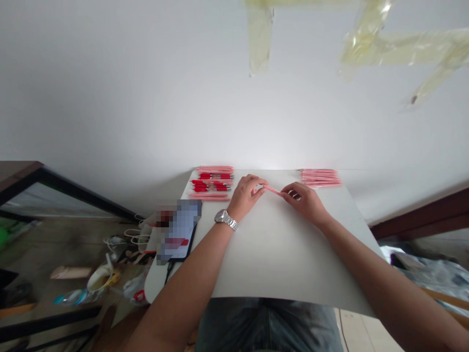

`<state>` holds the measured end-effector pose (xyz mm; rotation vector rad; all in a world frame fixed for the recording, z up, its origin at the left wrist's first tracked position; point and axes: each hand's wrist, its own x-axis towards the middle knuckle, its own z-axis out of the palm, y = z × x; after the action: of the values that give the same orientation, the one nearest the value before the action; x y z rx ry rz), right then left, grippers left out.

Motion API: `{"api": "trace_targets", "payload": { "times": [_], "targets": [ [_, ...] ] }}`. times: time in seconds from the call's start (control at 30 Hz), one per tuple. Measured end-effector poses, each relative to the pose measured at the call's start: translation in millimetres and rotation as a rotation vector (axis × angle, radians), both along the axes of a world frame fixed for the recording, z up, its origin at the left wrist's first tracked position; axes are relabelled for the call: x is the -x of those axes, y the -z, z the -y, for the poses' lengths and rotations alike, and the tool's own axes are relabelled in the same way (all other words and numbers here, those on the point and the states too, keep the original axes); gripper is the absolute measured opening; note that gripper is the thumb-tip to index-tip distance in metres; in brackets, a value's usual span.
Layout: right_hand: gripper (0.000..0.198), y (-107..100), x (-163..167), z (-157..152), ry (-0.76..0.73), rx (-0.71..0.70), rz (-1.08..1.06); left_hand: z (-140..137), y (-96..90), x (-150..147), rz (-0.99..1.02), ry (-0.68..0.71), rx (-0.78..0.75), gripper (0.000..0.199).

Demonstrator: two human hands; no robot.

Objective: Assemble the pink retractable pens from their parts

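Observation:
A slim pink pen-like stick point(272, 189) stretches between my two hands, just above the white table. Its left end is pinched in the fingers of my left hand point(249, 191), which wears a silver watch point(226, 219) at the wrist. The fingertips of my right hand point(302, 198) close on the other end. Left of my hands lie red pens point(210, 187) with dark, silvery ends, in rows among more pink sticks point(210, 196). To the right, a stack of pink sticks point(320, 178) lies near the wall.
A phone or tablet point(183, 234), partly pixelated, rests at the table's left edge with a cable point(169, 271). The white table point(282, 259) stands against a wall point(146, 98) marked with yellowed tape. Left on the floor are a bottle point(75, 297), a cup point(99, 278) and cords.

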<state>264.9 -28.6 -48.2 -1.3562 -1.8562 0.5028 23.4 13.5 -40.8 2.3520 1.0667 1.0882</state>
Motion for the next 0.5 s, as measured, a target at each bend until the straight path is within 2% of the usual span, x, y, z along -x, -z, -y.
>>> {"api": "trace_targets", "payload": {
  "times": [0.17, 0.5],
  "targets": [
    [0.026, 1.8, 0.5, -1.1, 0.036, 0.008, 0.006, -0.6, 0.9, 0.7, 0.08, -0.032, 0.014, 0.019],
    [0.026, 1.9, 0.1, -2.2, 0.114, 0.024, 0.049, -7.2, 4.5, 4.5, 0.193, -0.22, 0.025, 0.012]
  ]
}}
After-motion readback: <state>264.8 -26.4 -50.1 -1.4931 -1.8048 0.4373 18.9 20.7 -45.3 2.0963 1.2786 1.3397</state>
